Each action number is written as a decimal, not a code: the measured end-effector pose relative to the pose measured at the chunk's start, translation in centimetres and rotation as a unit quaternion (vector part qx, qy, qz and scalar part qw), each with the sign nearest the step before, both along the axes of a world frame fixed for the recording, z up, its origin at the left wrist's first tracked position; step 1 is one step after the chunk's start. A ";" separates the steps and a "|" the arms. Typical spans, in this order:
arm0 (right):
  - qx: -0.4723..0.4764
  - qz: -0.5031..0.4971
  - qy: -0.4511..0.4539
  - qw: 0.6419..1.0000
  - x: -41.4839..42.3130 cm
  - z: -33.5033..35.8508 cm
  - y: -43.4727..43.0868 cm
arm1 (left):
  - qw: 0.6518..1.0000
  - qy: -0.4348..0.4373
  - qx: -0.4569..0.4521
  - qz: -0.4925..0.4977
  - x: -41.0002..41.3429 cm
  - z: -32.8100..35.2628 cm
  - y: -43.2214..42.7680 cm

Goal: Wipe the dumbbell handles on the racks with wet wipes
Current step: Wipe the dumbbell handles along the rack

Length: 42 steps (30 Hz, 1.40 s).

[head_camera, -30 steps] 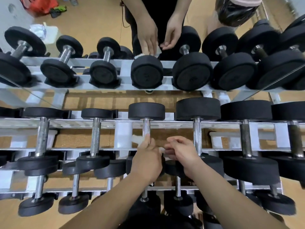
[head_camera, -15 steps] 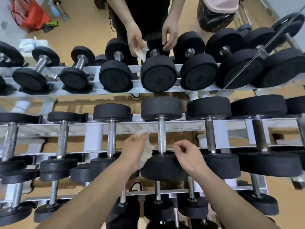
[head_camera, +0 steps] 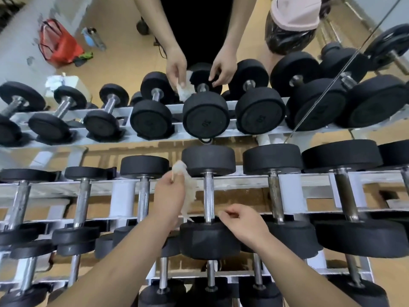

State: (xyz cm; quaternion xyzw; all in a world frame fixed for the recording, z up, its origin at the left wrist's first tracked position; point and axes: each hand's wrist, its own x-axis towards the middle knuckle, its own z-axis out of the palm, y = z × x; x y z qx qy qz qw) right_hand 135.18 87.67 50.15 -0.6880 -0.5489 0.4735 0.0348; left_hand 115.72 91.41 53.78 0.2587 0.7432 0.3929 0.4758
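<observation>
The right hand (head_camera: 245,222) rests on a dumbbell's near head, fingers loosely curled, holding nothing visible. The left hand (head_camera: 170,196) pinches the wet wipe (head_camera: 187,191) just beside that dumbbell handle (head_camera: 208,200), not on it; which handles are done is unclear. A reflected dumbbell end (head_camera: 205,122) seems to read 30.

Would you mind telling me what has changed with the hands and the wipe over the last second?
The left hand lifted the wet wipe off the handle it was wiping and carried it right, beside the next dumbbell's handle. The right hand moved right too, now at that dumbbell's near head. Unchanged: the left hand's grip on the wipe, and the dumbbells on the rack.
</observation>
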 end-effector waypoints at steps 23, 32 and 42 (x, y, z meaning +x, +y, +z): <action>-0.027 -0.044 -0.052 0.997 -3.1 -2.4 2.8 | 0.907 -0.383 -0.177 0.012 2.7 -8.6 5.0; -0.036 -0.051 -0.059 0.996 -1.8 -3.1 2.4 | 0.906 -0.355 -0.209 -0.100 1.9 -9.8 2.6; -0.055 -0.015 -0.070 0.996 -1.8 -3.3 2.8 | 0.897 -0.405 -0.172 -0.036 1.7 -10.2 3.9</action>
